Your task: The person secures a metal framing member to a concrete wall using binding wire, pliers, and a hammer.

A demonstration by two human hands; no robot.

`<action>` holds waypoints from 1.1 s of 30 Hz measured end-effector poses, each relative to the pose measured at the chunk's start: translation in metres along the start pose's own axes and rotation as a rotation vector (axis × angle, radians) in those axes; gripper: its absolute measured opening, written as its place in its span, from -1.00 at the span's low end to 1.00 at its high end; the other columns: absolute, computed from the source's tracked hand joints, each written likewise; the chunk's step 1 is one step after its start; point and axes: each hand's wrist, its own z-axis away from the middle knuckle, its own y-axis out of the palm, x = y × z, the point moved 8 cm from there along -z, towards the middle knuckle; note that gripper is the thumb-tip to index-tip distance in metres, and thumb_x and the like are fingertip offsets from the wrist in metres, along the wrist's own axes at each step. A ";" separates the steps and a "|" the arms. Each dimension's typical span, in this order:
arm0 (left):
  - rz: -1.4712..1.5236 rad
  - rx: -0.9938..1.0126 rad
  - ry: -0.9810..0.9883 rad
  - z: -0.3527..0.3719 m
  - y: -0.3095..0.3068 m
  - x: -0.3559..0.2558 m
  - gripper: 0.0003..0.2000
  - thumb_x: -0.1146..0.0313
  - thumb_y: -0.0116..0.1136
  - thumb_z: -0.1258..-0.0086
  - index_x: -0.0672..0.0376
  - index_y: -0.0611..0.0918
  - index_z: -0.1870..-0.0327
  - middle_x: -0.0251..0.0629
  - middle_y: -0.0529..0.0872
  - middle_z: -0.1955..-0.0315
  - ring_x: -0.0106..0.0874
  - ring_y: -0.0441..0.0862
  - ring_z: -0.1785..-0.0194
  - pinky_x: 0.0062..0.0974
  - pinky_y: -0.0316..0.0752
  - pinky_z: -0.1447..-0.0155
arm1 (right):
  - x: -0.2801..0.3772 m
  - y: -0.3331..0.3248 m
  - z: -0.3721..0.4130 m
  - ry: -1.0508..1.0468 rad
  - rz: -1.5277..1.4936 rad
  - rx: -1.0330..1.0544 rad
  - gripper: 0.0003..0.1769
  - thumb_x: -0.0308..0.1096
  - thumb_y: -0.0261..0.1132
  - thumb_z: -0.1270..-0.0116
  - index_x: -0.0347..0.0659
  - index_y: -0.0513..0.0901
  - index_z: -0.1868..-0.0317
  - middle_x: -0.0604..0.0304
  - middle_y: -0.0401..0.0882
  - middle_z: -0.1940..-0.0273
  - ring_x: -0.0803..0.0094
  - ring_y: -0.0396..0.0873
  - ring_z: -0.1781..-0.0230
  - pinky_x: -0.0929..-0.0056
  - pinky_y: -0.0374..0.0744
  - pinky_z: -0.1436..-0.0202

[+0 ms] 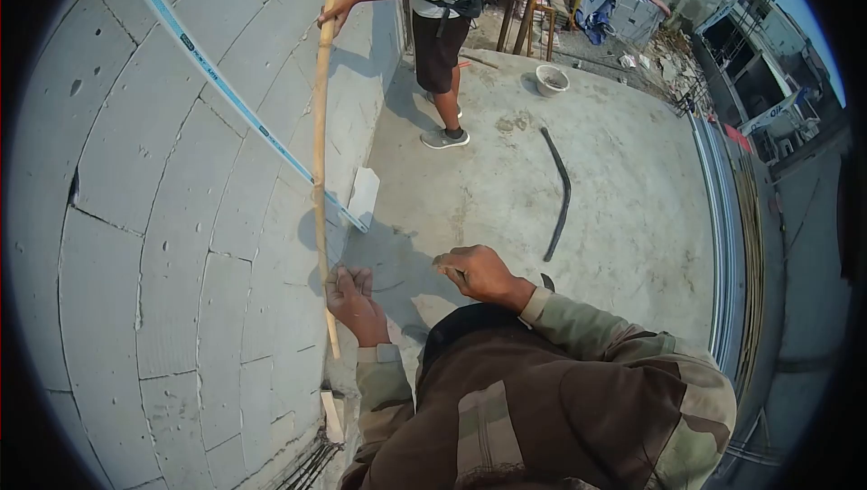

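Note:
My left hand (355, 300) is closed, its curled fingers right at the lower part of a bamboo pole (321, 120) beside the block wall. My right hand (483, 275) is closed too, thumb and fingers pressed together, a short way to the right over the concrete floor. A thin dark strand (390, 287) shows between the hands; I cannot tell what either hand grips. Higher up, another person's hand (338, 14) is wrapped round the same pole. A light-blue printed strip (203, 61) slants down across the wall and passes behind the pole.
The grey block wall (181, 219) fills the left side. A person (442, 29) stands ahead beside it. On the concrete floor (632, 201) lie a dark bent bar (564, 192) and a white bucket (552, 81). Long metal lengths (718, 246) line the right edge.

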 end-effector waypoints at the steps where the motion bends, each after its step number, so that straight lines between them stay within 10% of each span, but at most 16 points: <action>1: -0.075 0.091 -0.025 -0.010 0.007 0.001 -0.86 0.32 0.11 -0.68 0.20 0.54 -0.02 -0.22 0.73 0.22 -0.40 0.73 0.17 -0.21 0.65 -0.23 | 0.006 -0.008 0.004 0.017 0.091 -0.071 -0.81 -0.38 0.33 -0.40 -0.09 0.78 0.03 0.07 0.65 0.42 -0.02 0.67 0.37 0.04 0.59 0.29; 8: 0.199 0.593 -0.562 0.015 0.079 0.090 -0.91 0.48 0.08 -0.64 0.26 0.48 -0.02 0.19 0.50 -0.33 -0.03 0.51 -0.45 0.03 0.50 -0.51 | 0.014 -0.066 0.074 0.209 0.395 -0.285 -0.74 -0.41 0.40 -0.29 -0.05 0.82 0.02 0.19 0.58 0.42 0.17 0.63 0.46 0.17 0.56 0.46; 14: 0.315 0.380 -0.995 0.105 0.119 0.179 -0.79 0.53 -0.01 -0.67 0.39 0.40 -0.21 0.14 0.28 -0.51 0.00 0.30 -0.59 0.07 0.36 -0.63 | 0.016 -0.063 0.136 0.128 0.444 -0.113 -0.76 -0.39 0.30 -0.34 -0.05 0.83 0.04 0.13 0.52 0.44 0.12 0.67 0.39 0.14 0.59 0.37; 19: -0.054 0.650 -0.723 0.187 0.171 0.213 -0.54 0.38 -0.02 -0.72 0.36 0.26 -0.50 0.09 0.37 -0.47 -0.09 0.25 -0.63 -0.12 0.34 -0.65 | -0.023 -0.130 0.229 0.273 0.278 -0.287 -0.76 -0.44 0.32 -0.30 -0.10 0.81 0.05 0.10 0.61 0.37 0.05 0.69 0.32 0.07 0.59 0.31; 26: 0.070 0.994 -0.610 0.379 0.311 0.298 -0.68 0.35 0.07 -0.69 0.32 0.44 -0.30 -0.02 0.51 -0.37 -0.21 0.47 -0.47 -0.21 0.40 -0.59 | -0.160 -0.266 0.452 0.838 -0.211 -0.993 -0.89 -0.40 0.33 -0.38 -0.25 0.72 0.18 -0.14 0.68 0.37 -0.16 0.65 0.30 -0.06 0.52 0.24; 28: 0.124 1.489 -0.465 0.469 0.361 0.304 -0.80 0.40 0.10 -0.66 0.25 0.56 -0.16 -0.14 0.71 -0.18 -0.34 0.70 -0.20 -0.32 0.55 -0.47 | -0.183 -0.286 0.473 0.802 -0.139 -0.860 -0.89 -0.40 0.33 -0.38 -0.28 0.70 0.21 -0.18 0.66 0.38 -0.19 0.64 0.31 -0.05 0.51 0.25; 33: 0.043 1.328 -0.641 0.521 0.462 0.362 -0.87 0.41 0.24 -0.58 0.17 0.63 -0.03 -0.28 0.76 0.07 -0.40 0.73 0.01 -0.32 0.62 -0.29 | -0.151 -0.360 0.508 0.478 -0.063 -0.524 -0.80 -0.35 0.31 -0.48 -0.33 0.62 0.26 -0.18 0.60 0.46 -0.25 0.55 0.38 -0.01 0.47 0.29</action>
